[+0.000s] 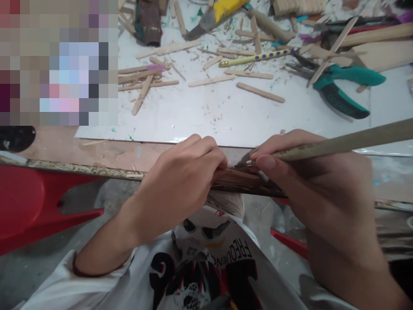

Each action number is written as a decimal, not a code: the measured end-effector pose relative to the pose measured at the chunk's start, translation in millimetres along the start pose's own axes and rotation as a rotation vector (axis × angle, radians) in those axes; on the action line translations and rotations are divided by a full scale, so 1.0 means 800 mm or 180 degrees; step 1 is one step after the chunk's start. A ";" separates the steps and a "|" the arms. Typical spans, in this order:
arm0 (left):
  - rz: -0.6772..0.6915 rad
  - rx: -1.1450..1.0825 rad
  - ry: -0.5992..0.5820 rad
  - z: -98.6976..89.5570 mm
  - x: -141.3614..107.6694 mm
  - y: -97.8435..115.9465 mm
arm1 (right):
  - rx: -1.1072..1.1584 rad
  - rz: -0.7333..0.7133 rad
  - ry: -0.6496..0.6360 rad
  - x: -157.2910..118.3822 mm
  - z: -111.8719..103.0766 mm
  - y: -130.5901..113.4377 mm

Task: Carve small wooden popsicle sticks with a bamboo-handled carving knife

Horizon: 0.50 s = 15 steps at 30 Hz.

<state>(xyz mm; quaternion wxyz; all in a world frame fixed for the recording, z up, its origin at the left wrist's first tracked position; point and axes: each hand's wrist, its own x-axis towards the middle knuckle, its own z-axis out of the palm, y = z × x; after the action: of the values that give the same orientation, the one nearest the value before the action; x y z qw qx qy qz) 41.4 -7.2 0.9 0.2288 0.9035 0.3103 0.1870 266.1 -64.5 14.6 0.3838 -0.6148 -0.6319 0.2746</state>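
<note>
My left hand [185, 172] is closed at the table's near edge, its fingers pinching a flat wooden craft stick [241, 177] that points right. In my right hand [322, 181] is a paintbrush [348, 140] with a long, pale wooden handle rising to the right. Its small metal collar and dark tip are just above the craft stick; whether they touch it, I cannot tell. My left fingertips and part of the stick are hidden behind the hand.
Loose craft sticks [260, 92] and shavings litter the white board [193, 118]. Pliers with teal handles [351, 82] lie at the right, near a spotted yellow stick [258, 57]. A yellow-handled tool [222, 13] is at the back. Red chairs [29, 202] stand below the table edge.
</note>
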 end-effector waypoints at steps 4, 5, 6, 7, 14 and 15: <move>0.0094 -0.0040 -0.0034 -0.001 -0.002 -0.001 | 0.0080 0.0003 -0.0061 -0.001 0.003 0.000; 0.0106 -0.0026 -0.0038 -0.001 -0.003 -0.001 | 0.0105 0.0017 -0.0097 -0.002 0.004 0.000; 0.0111 -0.0006 -0.0042 -0.001 -0.003 -0.001 | 0.0113 0.0025 -0.0129 -0.003 0.004 0.000; 0.0107 0.0010 -0.0054 -0.001 -0.004 -0.001 | 0.0103 0.0021 -0.0155 -0.003 0.004 0.000; 0.0070 -0.0086 -0.0086 -0.001 -0.004 0.000 | 0.0222 -0.0126 -0.0134 -0.006 0.007 0.003; 0.0059 -0.0094 -0.0080 -0.001 -0.004 0.000 | 0.0213 -0.0140 -0.0141 -0.007 0.007 0.002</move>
<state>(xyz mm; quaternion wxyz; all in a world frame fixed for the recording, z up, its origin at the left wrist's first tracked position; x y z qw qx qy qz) 38.5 -9.2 1.2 0.2443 0.9052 0.2963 0.1822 262.6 -68.9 9.2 0.3960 -0.5813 -0.6441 0.3006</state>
